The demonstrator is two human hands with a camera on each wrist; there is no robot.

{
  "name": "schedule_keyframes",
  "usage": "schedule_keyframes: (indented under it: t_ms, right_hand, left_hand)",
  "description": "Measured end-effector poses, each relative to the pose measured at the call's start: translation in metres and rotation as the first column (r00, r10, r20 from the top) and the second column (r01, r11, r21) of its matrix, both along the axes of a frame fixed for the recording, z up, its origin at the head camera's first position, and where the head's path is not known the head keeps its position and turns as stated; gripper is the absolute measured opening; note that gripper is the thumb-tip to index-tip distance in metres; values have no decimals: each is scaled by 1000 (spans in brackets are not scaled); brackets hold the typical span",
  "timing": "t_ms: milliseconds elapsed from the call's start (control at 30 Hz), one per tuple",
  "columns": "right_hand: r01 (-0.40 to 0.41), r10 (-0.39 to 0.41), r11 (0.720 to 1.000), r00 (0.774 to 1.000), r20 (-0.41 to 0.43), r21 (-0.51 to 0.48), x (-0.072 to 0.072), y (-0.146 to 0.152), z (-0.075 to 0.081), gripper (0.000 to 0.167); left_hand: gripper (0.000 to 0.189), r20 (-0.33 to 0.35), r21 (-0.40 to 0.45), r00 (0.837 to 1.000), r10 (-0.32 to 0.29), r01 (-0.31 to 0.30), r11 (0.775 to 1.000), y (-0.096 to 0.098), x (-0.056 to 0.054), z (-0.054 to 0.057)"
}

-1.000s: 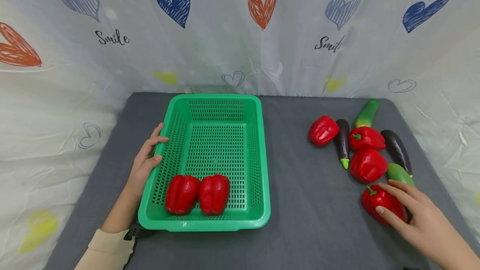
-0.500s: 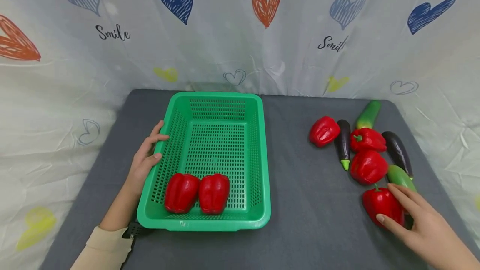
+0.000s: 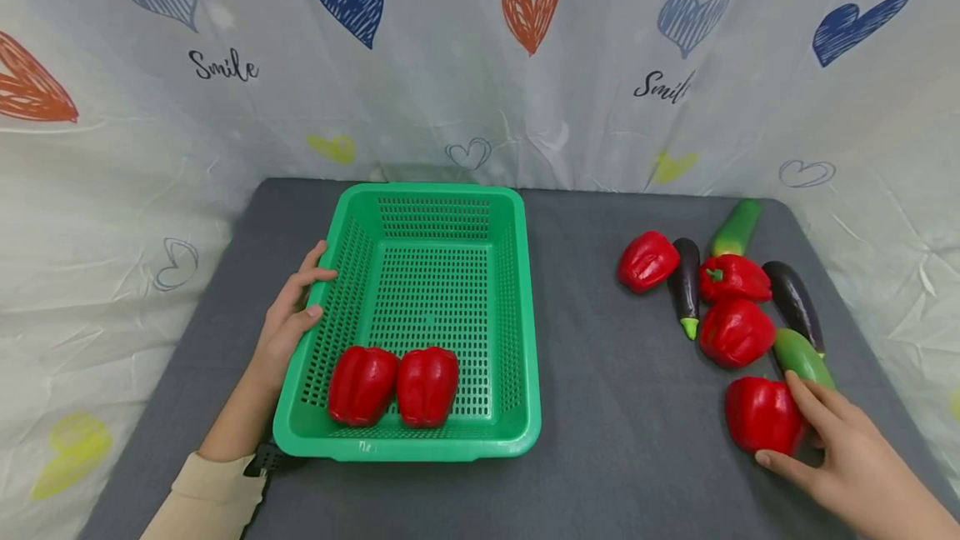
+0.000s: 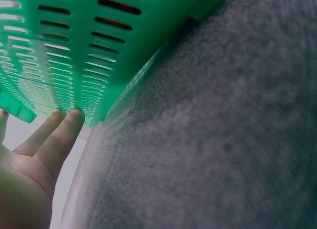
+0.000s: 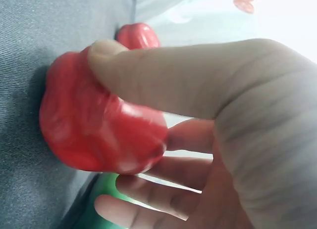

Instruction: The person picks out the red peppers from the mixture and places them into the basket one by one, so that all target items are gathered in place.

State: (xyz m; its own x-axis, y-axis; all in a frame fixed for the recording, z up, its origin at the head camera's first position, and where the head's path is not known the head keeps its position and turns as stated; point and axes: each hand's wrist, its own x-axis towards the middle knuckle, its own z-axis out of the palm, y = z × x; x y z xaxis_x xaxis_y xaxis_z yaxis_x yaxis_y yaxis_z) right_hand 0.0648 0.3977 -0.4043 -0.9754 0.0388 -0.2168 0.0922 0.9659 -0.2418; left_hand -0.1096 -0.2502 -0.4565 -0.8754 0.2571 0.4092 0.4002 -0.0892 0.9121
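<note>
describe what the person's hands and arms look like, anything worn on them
Both hands are ungloved, with no rings showing. Above the left hand is a pale cream sleeve, with a black strap-like piece at the wrist. No sleeve shows by the right hand.

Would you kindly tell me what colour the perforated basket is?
The basket is green, showing best in the head view.

Dark grey table (image 3: 615, 407), pale curtain (image 3: 420, 98) printed with hearts, two eggplants (image 3: 685, 280)
</note>
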Motion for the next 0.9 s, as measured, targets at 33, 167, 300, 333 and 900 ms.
schedule_keyframes:
  t_ms: [33,167,300,333,900]
  right_hand:
    - [-5,5,1000,1000,-9,3,0,0,-1,128]
    - [-21,20,1000,997,-71,-8,2,0,-2,125]
    - [-6,3,1000,993,-117,-22,3,-2,1,120]
    - [2,-5,1000,993,-120,-26,3,-3,2,119]
    - [26,-36,996,991,-128,-80,-11,-25,25,108]
  left_hand:
    - [40,1,0,1000,0,0,1000,0,0,0]
    - [40,7,-4,1000,4,-4,1000,-1,-1,-1]
    - [41,7,-9,1000,12,-12,1000,-1,-2,0]
    - [41,8,-8,1000,12,-12,1000,0,-2,0]
    - [39,-14,-9,1000,8,-8,1000,0,0,-1]
